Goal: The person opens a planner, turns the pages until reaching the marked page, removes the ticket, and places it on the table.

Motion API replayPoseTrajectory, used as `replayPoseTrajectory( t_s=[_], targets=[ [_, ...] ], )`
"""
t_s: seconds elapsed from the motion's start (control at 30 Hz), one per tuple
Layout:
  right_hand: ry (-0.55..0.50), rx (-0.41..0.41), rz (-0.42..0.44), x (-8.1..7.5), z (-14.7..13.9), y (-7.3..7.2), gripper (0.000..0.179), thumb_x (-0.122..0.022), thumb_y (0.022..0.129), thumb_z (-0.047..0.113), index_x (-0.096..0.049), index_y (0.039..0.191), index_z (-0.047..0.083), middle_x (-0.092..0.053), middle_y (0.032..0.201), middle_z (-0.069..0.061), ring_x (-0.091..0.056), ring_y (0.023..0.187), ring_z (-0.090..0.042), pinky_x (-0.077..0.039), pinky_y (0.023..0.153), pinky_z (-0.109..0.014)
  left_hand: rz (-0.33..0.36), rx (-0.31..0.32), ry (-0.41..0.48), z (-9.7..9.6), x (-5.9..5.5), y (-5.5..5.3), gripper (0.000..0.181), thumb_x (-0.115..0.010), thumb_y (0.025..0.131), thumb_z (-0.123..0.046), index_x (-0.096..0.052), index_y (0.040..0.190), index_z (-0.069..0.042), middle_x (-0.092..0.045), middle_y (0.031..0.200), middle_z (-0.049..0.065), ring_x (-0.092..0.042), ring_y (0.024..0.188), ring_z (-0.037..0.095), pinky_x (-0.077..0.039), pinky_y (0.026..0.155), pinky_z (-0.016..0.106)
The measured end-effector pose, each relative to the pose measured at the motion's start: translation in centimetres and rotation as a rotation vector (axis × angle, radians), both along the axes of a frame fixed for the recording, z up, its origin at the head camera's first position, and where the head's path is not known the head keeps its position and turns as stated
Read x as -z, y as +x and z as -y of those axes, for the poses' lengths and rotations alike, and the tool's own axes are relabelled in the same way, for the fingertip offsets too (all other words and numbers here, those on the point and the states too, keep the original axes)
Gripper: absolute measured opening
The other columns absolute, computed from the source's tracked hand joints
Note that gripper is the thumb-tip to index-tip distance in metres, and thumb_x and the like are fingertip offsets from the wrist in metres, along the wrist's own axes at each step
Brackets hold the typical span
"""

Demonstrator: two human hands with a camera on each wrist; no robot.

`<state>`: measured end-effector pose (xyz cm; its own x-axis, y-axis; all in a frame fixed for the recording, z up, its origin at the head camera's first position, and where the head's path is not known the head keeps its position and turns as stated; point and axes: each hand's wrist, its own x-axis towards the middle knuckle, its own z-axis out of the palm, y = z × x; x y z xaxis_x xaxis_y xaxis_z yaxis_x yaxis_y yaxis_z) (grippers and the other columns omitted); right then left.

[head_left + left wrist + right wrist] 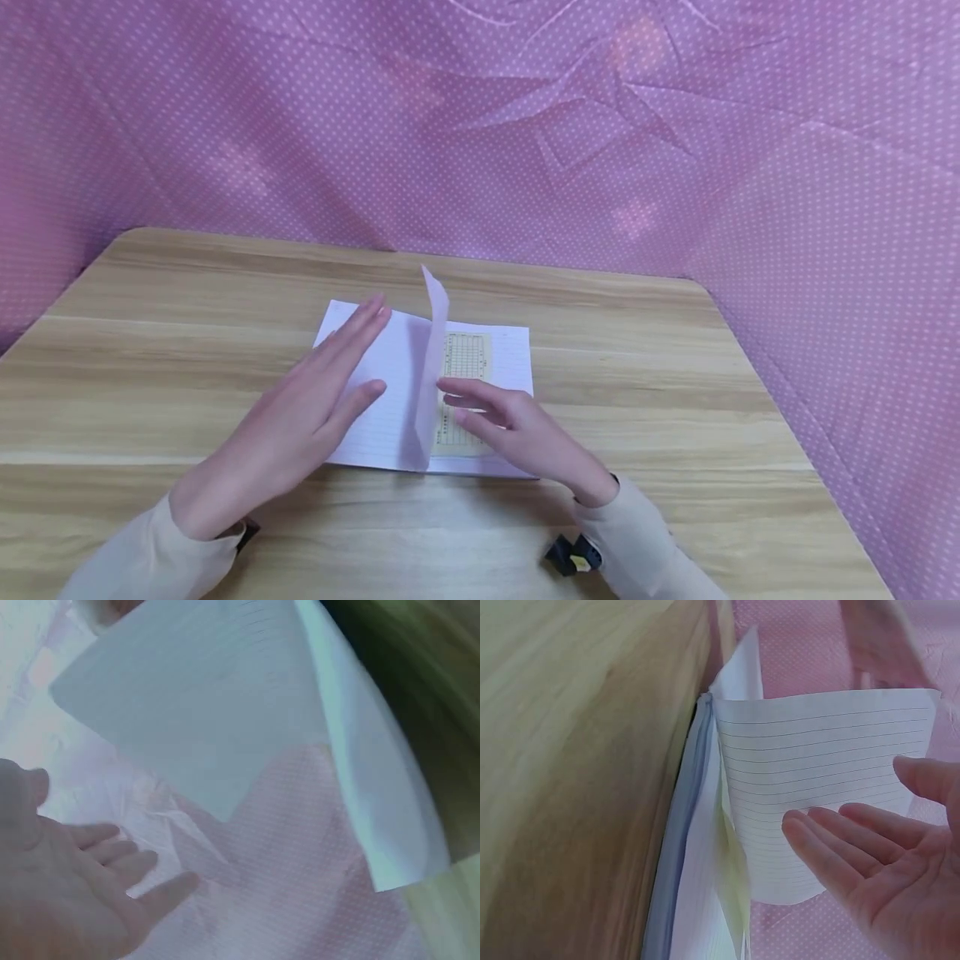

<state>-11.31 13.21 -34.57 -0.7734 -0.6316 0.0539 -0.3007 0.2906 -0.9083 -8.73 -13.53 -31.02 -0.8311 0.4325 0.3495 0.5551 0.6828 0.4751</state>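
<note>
An open notebook [371,433] with lined white pages lies on the table. One loose-edged page [432,367] stands nearly upright along its middle, and the right wrist view shows ruled lines across this page [825,750]. On the right side lies a yellowish sheet [467,354] printed with a table grid, partly hidden by my right hand [517,425]. That hand has its fingers extended, fingertips at the standing page; whether they touch it I cannot tell. My left hand [307,400] is over the left page with fingers straight, holding nothing.
The notebook rests near the middle of a wood-grain table [637,358]. Pink dotted cloth [525,150] hangs behind the table and along its sides. A small black piece [572,557] with a yellow mark sits by the right sleeve [630,533].
</note>
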Motion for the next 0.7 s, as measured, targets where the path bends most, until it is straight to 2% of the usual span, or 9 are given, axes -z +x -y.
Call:
replayPoseTrajectory(
  t_s=[0.13, 0.2, 0.27, 0.37, 0.5, 0.6, 0.7],
  targets=[
    [0.049, -0.040, -0.085, 0.2, 0.6, 0.1, 0.044, -0.056, 0.101, 0.018, -0.050, 0.142, 0.003, -0.052, 0.144, -0.006, -0.052, 0.129, -0.021, -0.045, 0.103, -0.034, -0.189, 0.049, -0.072, -0.4, -0.3, 0.4, 0.064, -0.048, 0.103, -0.036, -0.020, 0.158, -0.019, -0.016, 0.163, -0.004, -0.018, 0.148, 0.018, -0.015, 0.119, 0.045],
    [0.081, -0.060, -0.113, 0.4, 1.0, 0.3, 0.045, -0.057, 0.101, 0.018, -0.050, 0.142, 0.003, -0.051, 0.145, -0.006, -0.049, 0.131, -0.018, -0.042, 0.106, -0.034, -0.234, 0.043, -0.122, -0.5, -0.3, 0.5, 0.064, -0.047, 0.103, -0.040, -0.022, 0.158, -0.018, -0.018, 0.163, -0.004, -0.019, 0.148, 0.019, -0.011, 0.120, 0.043],
    [0.130, -0.090, -0.161, 0.6, 1.4, 0.4, 0.046, -0.056, 0.101, 0.019, -0.048, 0.143, 0.003, -0.049, 0.146, -0.006, -0.045, 0.134, -0.015, -0.037, 0.109, -0.033, -0.235, 0.033, -0.176, -0.4, 0.0, 0.6, 0.064, -0.047, 0.102, -0.041, -0.025, 0.157, -0.017, -0.020, 0.162, -0.002, -0.021, 0.147, 0.021, -0.008, 0.120, 0.044],
    [0.243, -0.142, -0.244, 0.9, 2.0, 0.7, 0.047, -0.055, 0.102, 0.022, -0.047, 0.144, 0.003, -0.043, 0.150, -0.007, -0.037, 0.139, -0.012, -0.029, 0.113, -0.030, -0.172, 0.016, -0.283, 0.2, 0.9, 0.5, 0.061, -0.051, 0.101, -0.037, -0.033, 0.154, -0.011, -0.026, 0.160, 0.003, -0.026, 0.146, 0.025, -0.008, 0.119, 0.051],
    [0.389, -0.218, -0.389, 1.3, 2.6, 1.0, 0.047, -0.055, 0.102, 0.024, -0.049, 0.143, 0.003, -0.040, 0.152, -0.008, -0.030, 0.143, -0.018, -0.024, 0.116, -0.035, -0.050, -0.006, -0.409, 1.0, 2.6, 0.2, 0.063, -0.061, 0.096, -0.034, -0.041, 0.148, -0.004, -0.034, 0.156, 0.014, -0.034, 0.141, 0.033, -0.012, 0.114, 0.062],
    [0.474, -0.254, -0.484, 1.5, 3.0, 1.2, 0.046, -0.055, 0.101, 0.025, -0.051, 0.141, 0.002, -0.041, 0.152, -0.008, -0.028, 0.145, -0.022, -0.023, 0.117, -0.040, 0.030, -0.023, -0.458, 1.5, 3.6, -0.1, 0.069, -0.067, 0.092, -0.037, -0.043, 0.146, -0.002, -0.036, 0.154, 0.018, -0.037, 0.139, 0.036, -0.013, 0.111, 0.066],
    [0.538, -0.271, -0.535, 1.6, 3.3, 1.4, 0.046, -0.056, 0.101, 0.027, -0.053, 0.140, 0.003, -0.041, 0.152, -0.008, -0.027, 0.145, -0.023, -0.022, 0.117, -0.044, 0.086, -0.030, -0.473, 1.7, 4.4, -0.2, 0.073, -0.068, 0.090, -0.040, -0.043, 0.146, -0.001, -0.036, 0.154, 0.019, -0.037, 0.139, 0.037, -0.015, 0.111, 0.067]
  ],
)
